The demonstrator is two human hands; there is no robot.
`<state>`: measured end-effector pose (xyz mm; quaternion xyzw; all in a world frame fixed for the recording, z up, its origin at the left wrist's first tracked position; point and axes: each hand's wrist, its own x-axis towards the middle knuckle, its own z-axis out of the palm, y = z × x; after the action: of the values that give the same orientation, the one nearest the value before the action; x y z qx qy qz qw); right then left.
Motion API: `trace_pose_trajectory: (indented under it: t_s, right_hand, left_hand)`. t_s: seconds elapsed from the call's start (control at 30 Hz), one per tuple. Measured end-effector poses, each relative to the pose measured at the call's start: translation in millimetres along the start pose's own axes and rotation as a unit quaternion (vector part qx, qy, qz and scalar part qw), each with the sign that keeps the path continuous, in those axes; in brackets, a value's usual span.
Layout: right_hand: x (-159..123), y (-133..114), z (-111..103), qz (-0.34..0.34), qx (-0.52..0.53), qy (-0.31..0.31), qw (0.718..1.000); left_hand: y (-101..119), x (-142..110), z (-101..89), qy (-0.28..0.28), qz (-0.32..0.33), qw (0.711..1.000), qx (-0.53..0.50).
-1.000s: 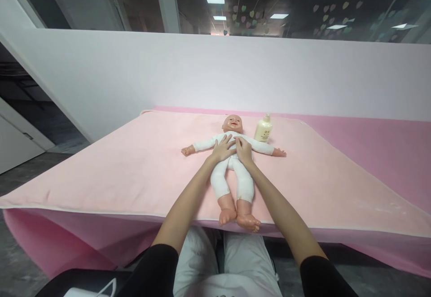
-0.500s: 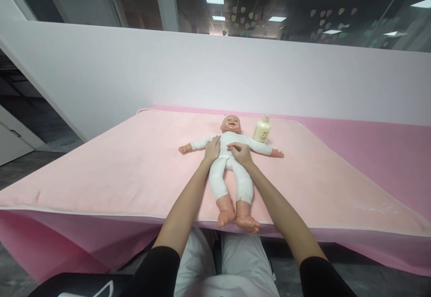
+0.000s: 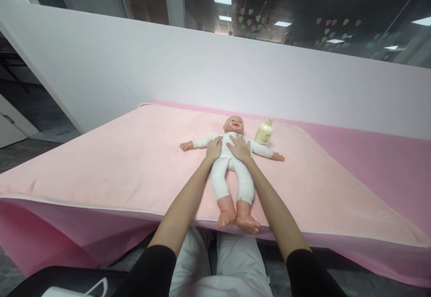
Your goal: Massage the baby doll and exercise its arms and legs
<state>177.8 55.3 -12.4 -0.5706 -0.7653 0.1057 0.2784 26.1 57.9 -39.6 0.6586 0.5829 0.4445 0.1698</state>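
Note:
A baby doll with a white cloth body lies on its back, its head away from me and its feet at the table's near edge. My left hand rests against the left side of its torso, fingers pointing toward the shoulder. Flat on the right side of the chest lies my right hand, its fingers spread. Neither hand grips anything. Just past the doll's arm on the right stands a pale yellow pump bottle.
A light pink blanket covers the table, over a darker pink cloth. Behind it rises a white wall with dark glass above. Below the near edge are my legs in light trousers. A black surface with a white object is at the lower left.
My right hand has gone from curled fingers at the middle of the belly to spread fingers flat on the chest. My left hand stays at the doll's side. The view tilts slightly.

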Motion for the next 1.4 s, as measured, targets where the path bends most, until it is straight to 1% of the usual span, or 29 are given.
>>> trace_pose_trajectory:
  t_s: [0.07,0.17,0.23,0.3,0.37,0.4,0.47,0.53,0.57,0.6,0.67,0.7,0.73,0.77,0.83,0.9,0.97,1.03,1.17,1.3,1.4]
  right_hand:
    - [4.3,5.1,1.2,0.045,0.020,0.028,0.998]
    - [9.7,15.9,1.1,0.090,0.065,0.042,0.993]
    - [11.8,25.7,-0.6,0.084,0.097,0.039,0.991]
    - [11.7,37.3,-3.3,0.061,0.132,0.026,0.989]
    - [8.9,49.1,-5.7,0.042,0.176,0.016,0.983]
    - [7.0,54.4,-6.4,0.037,0.202,0.021,0.978]
    - [3.0,62.4,-6.1,0.038,0.254,0.057,0.965]
    - [0.6,66.4,-3.9,0.047,0.291,0.104,0.950]
    - [0.2,67.2,-2.5,0.051,0.301,0.122,0.945]
    - [0.2,67.4,-1.1,0.054,0.306,0.133,0.941]
    - [1.0,67.3,0.8,0.052,0.310,0.142,0.939]
    - [1.4,67.3,1.2,0.050,0.311,0.143,0.938]
    - [1.7,67.4,1.4,0.047,0.311,0.144,0.938]
    - [1.7,67.5,1.4,0.045,0.311,0.145,0.938]
    - [1.3,67.6,1.1,0.045,0.314,0.150,0.936]
    - [0.4,67.1,0.9,0.048,0.316,0.153,0.935]
    - [-0.3,66.0,1.0,0.053,0.318,0.156,0.934]
    - [-0.6,64.8,1.4,0.057,0.321,0.157,0.932]
    - [-0.5,63.8,2.3,0.065,0.326,0.162,0.929]
    - [-1.2,64.2,1.7,0.072,0.323,0.163,0.929]
    - [-1.9,63.3,0.7,0.073,0.321,0.163,0.930]
  left_hand:
    - [3.0,-0.9,-1.6,-0.011,-0.002,1.000,0.002]
    - [7.8,-2.9,-3.8,-0.026,0.003,1.000,0.006]
    - [10.5,-4.5,-6.0,-0.030,0.006,0.999,0.009]
    - [12.2,-5.9,-10.0,-0.037,0.011,0.999,0.013]
    - [13.6,-6.9,-15.7,-0.048,0.024,0.998,0.019]
    - [14.7,-7.2,-18.9,-0.052,0.031,0.998,0.019]
    - [18.9,-8.0,-24.6,-0.051,0.044,0.998,0.000]
    - [27.1,-9.7,-27.8,-0.046,0.044,0.996,-0.056]
    - [32.7,-11.1,-28.1,-0.056,0.044,0.993,-0.094]
    - [38.9,-12.9,-27.4,-0.084,0.046,0.986,-0.134]
    - [51.1,-17.6,-23.6,-0.183,0.062,0.962,-0.194]
    - [56.2,-20.1,-21.1,-0.233,0.076,0.948,-0.204]
    - [60.2,-22.4,-18.5,-0.270,0.090,0.937,-0.203]
    - [63.0,-24.5,-16.2,-0.290,0.105,0.932,-0.191]
    - [65.5,-27.0,-13.8,-0.289,0.141,0.936,-0.145]
    - [65.7,-27.6,-14.2,-0.280,0.177,0.941,-0.064]
    - [65.7,-26.8,-15.9,-0.281,0.196,0.939,0.032]
    - [66.1,-25.1,-16.4,-0.287,0.187,0.934,0.105]
    - [66.3,-18.9,-10.0,-0.284,0.143,0.932,0.173]
    - [64.6,-10.0,0.6,-0.264,0.104,0.936,0.207]
    - [62.1,-4.2,4.3,-0.239,0.079,0.946,0.203]
